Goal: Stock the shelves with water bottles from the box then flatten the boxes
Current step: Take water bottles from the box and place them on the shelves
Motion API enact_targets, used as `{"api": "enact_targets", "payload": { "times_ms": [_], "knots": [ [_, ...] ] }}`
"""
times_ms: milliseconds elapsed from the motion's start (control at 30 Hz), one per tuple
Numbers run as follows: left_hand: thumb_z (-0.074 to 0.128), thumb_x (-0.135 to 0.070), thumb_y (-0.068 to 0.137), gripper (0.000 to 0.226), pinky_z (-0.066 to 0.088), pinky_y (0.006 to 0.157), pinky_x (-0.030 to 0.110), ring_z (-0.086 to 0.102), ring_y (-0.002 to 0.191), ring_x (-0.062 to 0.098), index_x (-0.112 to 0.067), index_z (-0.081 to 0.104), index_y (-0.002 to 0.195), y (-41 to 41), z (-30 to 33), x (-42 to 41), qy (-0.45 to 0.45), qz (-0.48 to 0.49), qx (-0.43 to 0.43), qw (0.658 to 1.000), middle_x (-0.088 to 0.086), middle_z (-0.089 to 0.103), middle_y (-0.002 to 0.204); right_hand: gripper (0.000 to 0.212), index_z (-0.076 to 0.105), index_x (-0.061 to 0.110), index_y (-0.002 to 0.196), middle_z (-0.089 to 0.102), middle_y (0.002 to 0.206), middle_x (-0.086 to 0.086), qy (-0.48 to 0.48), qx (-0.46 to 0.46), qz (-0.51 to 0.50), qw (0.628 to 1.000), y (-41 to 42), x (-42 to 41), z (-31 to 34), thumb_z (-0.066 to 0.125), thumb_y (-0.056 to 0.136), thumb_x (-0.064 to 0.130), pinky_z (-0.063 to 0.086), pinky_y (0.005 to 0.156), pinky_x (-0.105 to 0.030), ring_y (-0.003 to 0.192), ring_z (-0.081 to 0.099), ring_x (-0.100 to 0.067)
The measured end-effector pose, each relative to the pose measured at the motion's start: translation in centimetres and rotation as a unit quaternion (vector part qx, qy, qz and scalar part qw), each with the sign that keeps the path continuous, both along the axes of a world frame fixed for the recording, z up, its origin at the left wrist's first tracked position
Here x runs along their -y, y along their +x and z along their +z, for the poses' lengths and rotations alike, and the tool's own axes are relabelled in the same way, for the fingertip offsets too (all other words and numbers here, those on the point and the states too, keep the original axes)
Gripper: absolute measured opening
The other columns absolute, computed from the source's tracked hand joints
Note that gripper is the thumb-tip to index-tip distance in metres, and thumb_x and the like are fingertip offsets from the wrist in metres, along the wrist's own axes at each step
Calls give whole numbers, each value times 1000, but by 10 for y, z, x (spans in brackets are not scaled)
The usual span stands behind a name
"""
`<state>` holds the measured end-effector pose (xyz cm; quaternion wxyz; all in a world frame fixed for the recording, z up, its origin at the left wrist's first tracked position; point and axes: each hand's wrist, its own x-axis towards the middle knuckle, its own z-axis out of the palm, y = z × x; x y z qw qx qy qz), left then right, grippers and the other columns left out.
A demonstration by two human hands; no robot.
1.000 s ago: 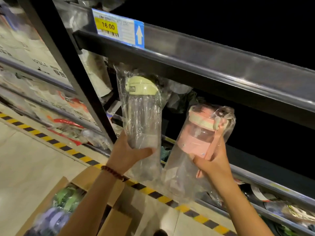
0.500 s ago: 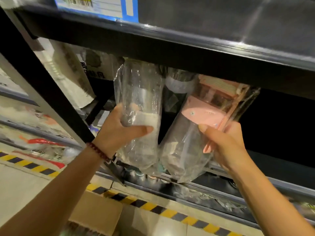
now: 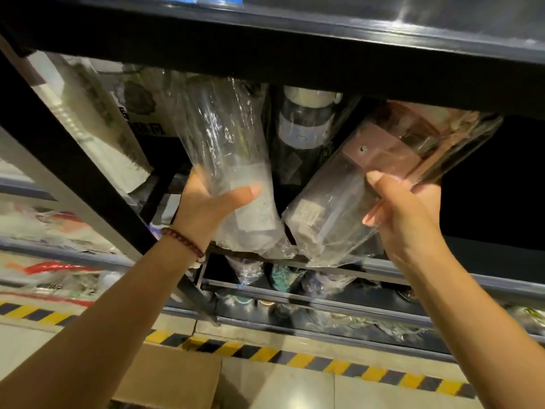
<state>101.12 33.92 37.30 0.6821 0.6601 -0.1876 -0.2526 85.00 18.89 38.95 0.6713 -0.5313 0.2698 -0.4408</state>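
My left hand [image 3: 211, 206] grips a clear water bottle [image 3: 227, 143] wrapped in a plastic bag, its top hidden behind the dark upper shelf edge [image 3: 295, 63]. My right hand [image 3: 404, 214] holds a second bagged bottle [image 3: 354, 184] with a pink lid, tilted to the right, its lid end tucked under that same shelf edge. Both bottles reach into the shelf opening. Between them, further in, stands a dark bottle [image 3: 303, 125] with a pale lid. A flap of the cardboard box [image 3: 174, 376] shows on the floor below my arms.
A black shelf upright [image 3: 73, 172] slants down on the left. Lower shelves hold several bagged bottles [image 3: 286, 278] behind a rail. Packaged goods [image 3: 88, 128] fill the neighbouring bay at left. Yellow-and-black tape [image 3: 324, 361] lines the floor along the shelving.
Both hands have pushed the bagged bottles up and deeper under the upper shelf; the green and pink lids seen earlier are now mostly hidden. The view has moved closer and tilted up.
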Motion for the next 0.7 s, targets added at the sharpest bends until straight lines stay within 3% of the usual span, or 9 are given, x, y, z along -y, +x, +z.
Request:
{"api": "enact_targets", "payload": {
  "times_ms": [133,300,433,500,567,633,700],
  "knots": [
    [80,-6,69,57,50,79,10,59,96,-1,-19,48,114,0,-9,10,-1,38,53,998,-8,59,107,4,61,10,68,63,54,10,-17,-19,-24,999,11,-6,-1,65,66,9,50,60,-22,58,62,-7],
    [84,-22,62,77,44,88,8,53,108,-4,-18,44,127,13,-19,9,22,35,97,994,-7,55,121,13,64,16,68,66,62,9,-59,-98,-26,993,25,-14,-6,73,59,16,55,62,-29,63,65,-9],
    [88,-18,62,85,35,84,-1,50,106,-2,-15,39,131,23,-24,4,68,24,139,988,-11,49,118,20,65,12,66,66,68,-6,-115,-197,17,974,30,-21,-10,84,61,15,56,65,-45,66,64,-18],
    [86,-10,63,83,35,82,-3,49,103,0,-11,37,131,28,-29,1,97,19,158,983,-14,47,111,21,66,3,69,67,74,-15,-126,-242,29,962,33,-20,-12,85,65,9,55,69,-44,68,63,-21],
    [89,-13,57,93,37,92,7,48,111,8,-9,35,133,31,-34,-3,134,4,156,979,-8,47,115,21,64,2,70,66,73,-13,-138,-279,60,948,36,-19,-14,84,67,10,55,64,-33,64,62,-19],
    [93,-26,46,110,37,106,27,47,122,17,-10,33,137,34,-35,-8,160,-17,130,978,1,46,129,22,63,11,72,65,76,-6,-134,-293,82,943,37,-18,-14,84,67,11,52,59,-19,66,61,-14],
    [92,-21,50,105,39,106,33,47,122,20,-11,33,137,37,-30,-11,177,-20,99,979,2,47,130,24,65,13,82,68,88,-6,-113,-294,96,944,37,-14,-13,83,67,10,53,70,-22,78,65,-16]
  ]
}}
